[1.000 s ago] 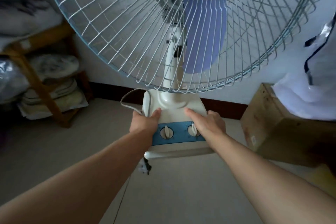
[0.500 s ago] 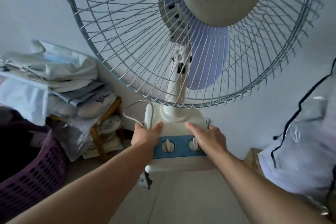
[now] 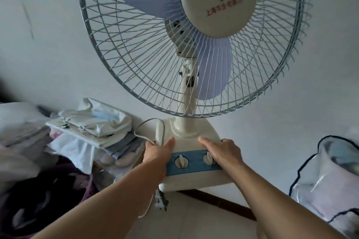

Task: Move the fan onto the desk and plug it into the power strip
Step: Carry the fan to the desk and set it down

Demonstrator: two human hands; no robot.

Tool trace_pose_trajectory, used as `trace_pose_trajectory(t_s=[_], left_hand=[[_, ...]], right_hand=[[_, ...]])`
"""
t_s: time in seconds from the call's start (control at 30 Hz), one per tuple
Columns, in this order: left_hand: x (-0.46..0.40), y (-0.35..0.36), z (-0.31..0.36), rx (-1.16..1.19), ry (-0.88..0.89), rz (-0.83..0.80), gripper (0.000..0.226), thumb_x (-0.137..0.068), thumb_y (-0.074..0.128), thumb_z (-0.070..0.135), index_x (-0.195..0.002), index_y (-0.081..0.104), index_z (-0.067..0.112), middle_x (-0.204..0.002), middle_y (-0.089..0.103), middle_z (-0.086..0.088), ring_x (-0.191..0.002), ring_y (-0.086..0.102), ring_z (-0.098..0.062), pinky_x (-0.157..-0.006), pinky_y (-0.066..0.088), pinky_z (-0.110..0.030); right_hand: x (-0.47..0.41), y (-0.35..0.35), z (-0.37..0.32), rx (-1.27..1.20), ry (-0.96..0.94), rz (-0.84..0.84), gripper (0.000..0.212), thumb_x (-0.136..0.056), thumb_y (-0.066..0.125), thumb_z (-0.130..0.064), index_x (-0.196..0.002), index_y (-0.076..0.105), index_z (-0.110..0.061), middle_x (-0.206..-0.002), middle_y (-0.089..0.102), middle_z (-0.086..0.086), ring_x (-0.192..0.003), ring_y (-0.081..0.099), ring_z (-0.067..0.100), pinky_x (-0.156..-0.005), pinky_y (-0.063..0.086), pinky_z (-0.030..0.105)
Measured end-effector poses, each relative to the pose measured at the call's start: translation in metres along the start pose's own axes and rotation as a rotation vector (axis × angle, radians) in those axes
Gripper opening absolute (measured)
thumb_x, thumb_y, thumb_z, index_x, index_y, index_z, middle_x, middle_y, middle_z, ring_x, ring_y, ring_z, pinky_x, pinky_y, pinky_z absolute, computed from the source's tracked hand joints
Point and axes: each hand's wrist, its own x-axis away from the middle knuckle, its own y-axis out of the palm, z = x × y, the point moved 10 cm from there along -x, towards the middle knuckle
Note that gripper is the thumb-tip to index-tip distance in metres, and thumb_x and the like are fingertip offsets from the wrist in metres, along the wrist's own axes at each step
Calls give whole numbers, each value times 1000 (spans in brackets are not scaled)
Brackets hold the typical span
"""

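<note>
we hold the table fan [image 3: 192, 44] off the floor by its base: left hand [image 3: 158, 152] grips the 9 o'clock edge, right hand [image 3: 225, 152] grips the 3 o'clock edge. plug [image 3: 161, 201] dangles under base at 7 o'clock.

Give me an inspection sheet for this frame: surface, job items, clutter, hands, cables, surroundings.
Surface: no desk in view; pale floor below the fan.
Job's things: table fan held in the air by its cream base; blue control panel with two knobs; power strip not seen.
Clutter: folded laundry pile at left; clear plastic storage bag at right.
Hands: left hand grips the base's left edge, right hand its right side, thumbs on top.
Cables: power cord loops beside the base; plug hangs loose under it.
Surroundings: white wall, dark baseboard.
</note>
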Motion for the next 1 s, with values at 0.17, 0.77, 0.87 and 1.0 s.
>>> trace_pose_trajectory(t_s=[0.17, 0.77, 0.87, 1.0], left_hand=[[34, -48, 31, 46, -4, 86, 67, -76, 67, 47, -128, 43, 13, -111, 59, -12, -98, 58, -32, -88, 47, -38], [187, -298, -3, 343, -33, 593, 79, -74, 72, 43, -136, 34, 11, -126, 54, -16, -109, 57, -35, -98, 47, -46], [215, -353, -23, 380, -43, 659, 81, -72, 73, 44, -136, 35, 12, -127, 56, -16, -111, 58, -34, -99, 47, -47], [257, -426, -55, 411, -76, 737, 86, -72, 72, 46, -140, 31, 13, -131, 53, -18, -115, 56, -37, -101, 44, -49]], right_hand=[[26, -11, -55, 8, -96, -50, 74, -48, 54, -79, -88, 53, -17, -78, 54, -2, -70, 52, 17, -50, 33, 24], [221, 89, -203, 22, -491, -487, 94, -51, 61, -78, -113, 62, -7, -91, 66, 3, -74, 59, 18, -56, 41, 25], [275, 121, -221, 25, -534, -565, 93, -50, 64, -75, -111, 62, -5, -104, 67, 10, -81, 60, 24, -55, 38, 25], [354, 162, -242, 54, -620, -651, 90, -55, 65, -74, -112, 61, -4, -111, 66, 13, -88, 60, 25, -68, 42, 28]])
